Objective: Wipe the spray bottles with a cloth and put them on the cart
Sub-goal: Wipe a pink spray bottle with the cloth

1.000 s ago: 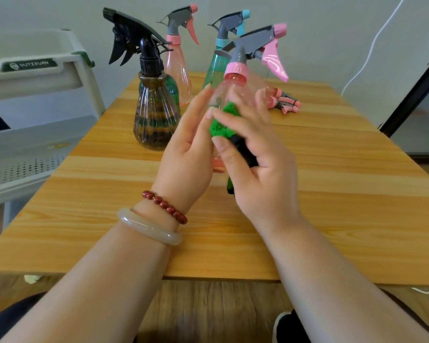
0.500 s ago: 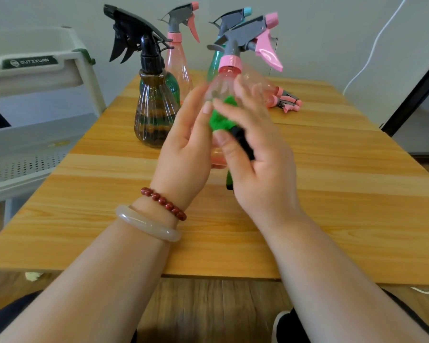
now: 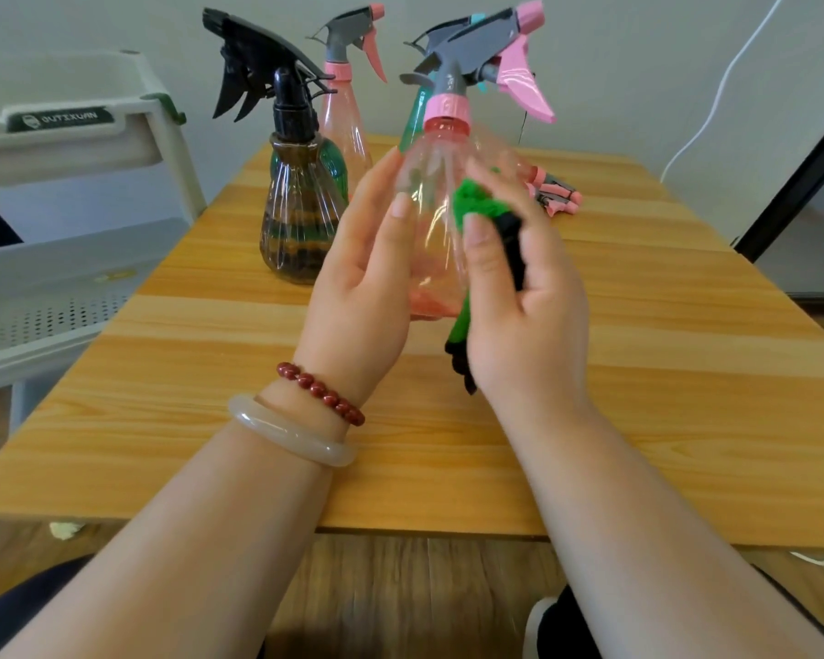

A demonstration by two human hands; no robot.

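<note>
Well, on the left, the white cart (image 3: 82, 149) stood just beside the left edge of the table (image 3: 686, 373). No bottle could be seen on the cart shelves that showed.

Near the far left corner of the table stood a brown bottle (image 3: 300, 221) with a black sprayer. Behind it, by the far edge, stood a pink bottle (image 3: 348, 121). A teal bottle (image 3: 411, 126) stood next to that one, mostly hidden.

The left hand (image 3: 362, 287) was wrapped around the see-through bottle (image 3: 441, 221) with the pink trigger. It held that bottle upright in the air, above the middle of the table. The right hand (image 3: 529, 316) pinched the green cloth (image 3: 476, 204) and pressed it on the right side of that bottle. So both hands were close together, one on each side of the bottle.

One more bottle (image 3: 555, 192) lay on its side toward the far right of the table.

It looked like the job was only starting. One bottle was being wiped and had to go on the cart next. At least four more bottles waited on the table to be wiped and moved.
</note>
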